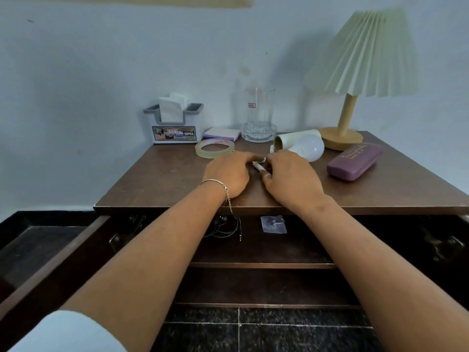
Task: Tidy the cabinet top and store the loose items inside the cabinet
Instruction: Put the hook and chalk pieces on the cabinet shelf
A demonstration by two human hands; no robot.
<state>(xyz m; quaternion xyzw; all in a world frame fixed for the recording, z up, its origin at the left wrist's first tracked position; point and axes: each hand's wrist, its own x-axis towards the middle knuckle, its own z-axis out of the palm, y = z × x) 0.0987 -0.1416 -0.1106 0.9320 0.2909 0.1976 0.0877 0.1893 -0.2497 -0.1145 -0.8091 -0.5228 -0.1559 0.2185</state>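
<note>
Brown wood cabinet top (162, 179) with a bunch of loose stuff on it, and both arms are stretched out over it from the bottom corners of the view. The left hand (228, 174) sits palm-down near the middle, fingers curled in toward the right, a thin bracelet (219, 185) on the wrist. The right hand (289, 179) mirrors it, knuckles up, fingers bent in toward the left. Between the two sets of fingertips there's a small white object (259, 166), kinda stick-shaped, and both hands are pinching at it in a narrow grip. Can't tell what it is, most of it is hidden by fingers. It's resting on or just above the wood, roughly mid-top.

Around the hands: a roll of clear tape (215, 148) lies flat just behind the left hand, a white bulb (308, 148) lies on its side just behind the right hand, touching a white tube (294, 138). A purple glasses case (354, 161) lies off to the right. Further back there's a glass tumbler (259, 115), a purple notepad (222, 133), a grey-and-white tissue holder (175, 123) by the wall, and a lamp (355, 80) with a pleated shade at the back right corner.

Below the top, the drawer (76, 250) is pulled open under the forearms, with a black earphone cable (228, 229) and a clear adhesive hook (272, 224) inside.
</note>
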